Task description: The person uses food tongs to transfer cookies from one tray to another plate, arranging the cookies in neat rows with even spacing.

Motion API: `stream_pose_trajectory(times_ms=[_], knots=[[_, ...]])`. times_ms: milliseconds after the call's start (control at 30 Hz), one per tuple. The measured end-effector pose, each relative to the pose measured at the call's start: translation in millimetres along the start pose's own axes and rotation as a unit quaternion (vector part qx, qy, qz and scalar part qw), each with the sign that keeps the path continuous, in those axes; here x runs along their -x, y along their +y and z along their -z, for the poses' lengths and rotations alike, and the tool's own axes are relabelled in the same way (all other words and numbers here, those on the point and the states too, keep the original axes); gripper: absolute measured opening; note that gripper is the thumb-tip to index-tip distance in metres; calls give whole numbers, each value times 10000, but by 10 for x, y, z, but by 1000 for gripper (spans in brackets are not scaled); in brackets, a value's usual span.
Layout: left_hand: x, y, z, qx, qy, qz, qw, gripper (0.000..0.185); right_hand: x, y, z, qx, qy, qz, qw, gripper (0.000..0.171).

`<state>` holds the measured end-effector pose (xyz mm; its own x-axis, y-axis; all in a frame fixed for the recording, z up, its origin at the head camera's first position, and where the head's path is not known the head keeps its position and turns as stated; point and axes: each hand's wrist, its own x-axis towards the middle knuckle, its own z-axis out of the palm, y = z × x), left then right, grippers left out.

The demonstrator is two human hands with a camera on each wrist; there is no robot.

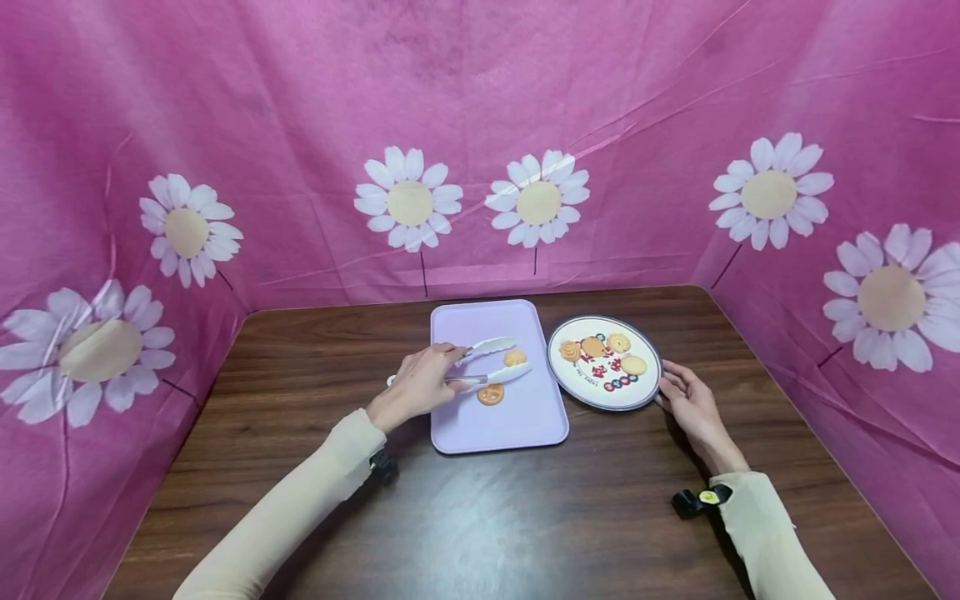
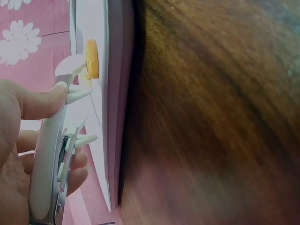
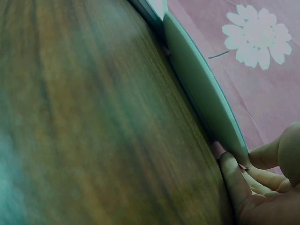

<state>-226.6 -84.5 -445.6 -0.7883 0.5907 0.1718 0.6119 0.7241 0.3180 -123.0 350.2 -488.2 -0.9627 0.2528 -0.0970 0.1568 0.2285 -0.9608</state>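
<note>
The left hand (image 1: 417,385) grips a pair of white tongs (image 1: 491,361) over the lilac tray (image 1: 525,421), fingers curled round both arms; the left wrist view shows the thumb pressed along the upper arm. The tong tips stand on either side of a small cookie (image 1: 514,358), and from the head view they seem to be touching it, though I cannot tell whether it is truly pinched or only bracketed. A 2nd cookie (image 1: 491,394) lies flat on the tray just below the tips. The right hand (image 1: 688,403) rests on the desk (image 1: 480,517) with its fingertips pinching the near rim of the round plate (image 1: 651,392), which carries 4 more cookies and sits just right of the tray.

The risk, as I judge it, lies in the squeeze: too light and the cookie slides out of the smooth scoops, too firm and it may crack. A sweep of the lower tip could also nudge the 2nd cookie.
</note>
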Motion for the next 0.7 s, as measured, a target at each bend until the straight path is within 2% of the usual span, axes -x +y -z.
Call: stream_pose_trajectory(times_ms=[233,467,700], knots=[[18,-3,-4,30,-37,-9,10000,53,-2,18,-1,-198,-7,38,9998,57],[34,-9,-13,78,-34,-60,9999,51,0,29,-7,-94,-7,28,10000,57],[51,-16,-27,95,36,-60,9999,51,-5,34,3,-254,-13,114,9996,57]])
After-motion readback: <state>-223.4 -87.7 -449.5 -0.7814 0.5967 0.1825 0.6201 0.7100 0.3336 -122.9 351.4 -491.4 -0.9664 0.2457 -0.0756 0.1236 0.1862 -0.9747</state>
